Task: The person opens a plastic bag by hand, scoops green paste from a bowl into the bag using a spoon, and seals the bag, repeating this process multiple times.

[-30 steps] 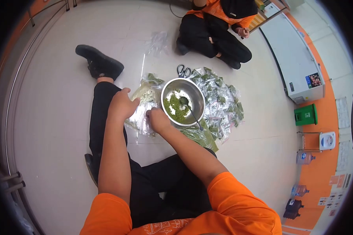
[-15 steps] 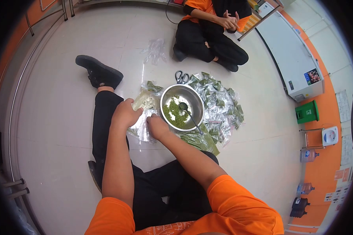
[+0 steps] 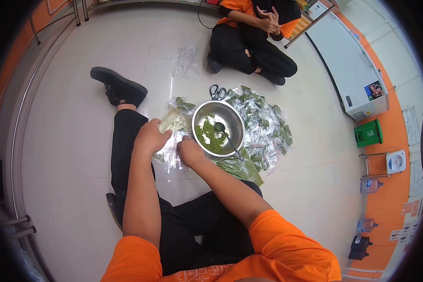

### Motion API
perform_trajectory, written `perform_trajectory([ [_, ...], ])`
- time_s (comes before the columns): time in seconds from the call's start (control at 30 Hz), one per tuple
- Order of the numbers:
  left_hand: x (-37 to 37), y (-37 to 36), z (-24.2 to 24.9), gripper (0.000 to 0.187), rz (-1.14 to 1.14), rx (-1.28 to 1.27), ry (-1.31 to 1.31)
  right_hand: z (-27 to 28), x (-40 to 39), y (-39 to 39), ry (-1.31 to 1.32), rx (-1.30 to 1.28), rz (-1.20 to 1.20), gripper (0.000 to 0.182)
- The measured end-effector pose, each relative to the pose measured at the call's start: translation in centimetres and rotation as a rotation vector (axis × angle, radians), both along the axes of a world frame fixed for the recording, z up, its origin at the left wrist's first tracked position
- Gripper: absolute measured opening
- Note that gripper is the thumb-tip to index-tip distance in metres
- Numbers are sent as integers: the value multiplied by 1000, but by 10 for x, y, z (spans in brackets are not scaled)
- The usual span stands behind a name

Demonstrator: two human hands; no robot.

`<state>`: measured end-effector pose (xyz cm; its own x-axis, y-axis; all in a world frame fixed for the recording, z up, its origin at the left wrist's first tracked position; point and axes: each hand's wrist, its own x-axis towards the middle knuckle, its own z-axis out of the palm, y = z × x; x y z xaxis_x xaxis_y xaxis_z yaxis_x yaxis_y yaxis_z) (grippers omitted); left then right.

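Note:
My left hand [image 3: 150,137] grips the edge of a clear plastic bag [image 3: 176,123] that has pale whitish-green bits in it. Close by, my right hand [image 3: 190,151] is closed in a pinch at the small clear plastic bags [image 3: 172,159] lying on the floor between my hands; its fingertips are partly hidden. Just beyond my right hand stands a steel bowl [image 3: 240,119] holding crumbly green stuff [image 3: 210,140]. A dark-headed spoon [image 3: 229,141] leans inside it, its handle over the rim.
Right of the bowl lies a heap of small filled plastic bags [image 3: 263,122], with a larger green bag [image 3: 239,170] nearer me. Black scissors [image 3: 217,92] touch the bowl's far side. Loose clear bags [image 3: 185,61] lie farther off. A person [image 3: 254,47] sits opposite, hands together.
My right hand has shifted very slightly right, and the clear bags beneath it look a little different. The other person's hands have risen slightly. My left hand stays put.

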<state>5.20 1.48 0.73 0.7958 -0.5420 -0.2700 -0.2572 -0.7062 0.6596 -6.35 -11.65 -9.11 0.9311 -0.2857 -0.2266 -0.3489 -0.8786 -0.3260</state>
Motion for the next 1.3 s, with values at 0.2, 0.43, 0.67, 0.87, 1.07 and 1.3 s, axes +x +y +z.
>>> perform_trajectory([
  [0.2,0,-5,-25,56,-120,-106,-38,33,-12,-12,-198,151,-108,14],
  [0.43,-14,-21,-11,22,-150,-342,145,57,-35,-30,-381,800,-396,20],
  [0.67,-21,-24,-7,17,-119,-315,-35,79,-24,-31,-364,640,-252,20],
  [0.87,-38,-35,-4,24,47,-282,-652,85,-16,-33,-419,550,-381,19],
  [1.07,-46,-40,-1,32,83,-439,87,87,-15,-29,-601,437,-280,17],
  [1.3,-43,-36,-17,36,98,-501,100,87,-15,-35,-550,479,-265,18],
])
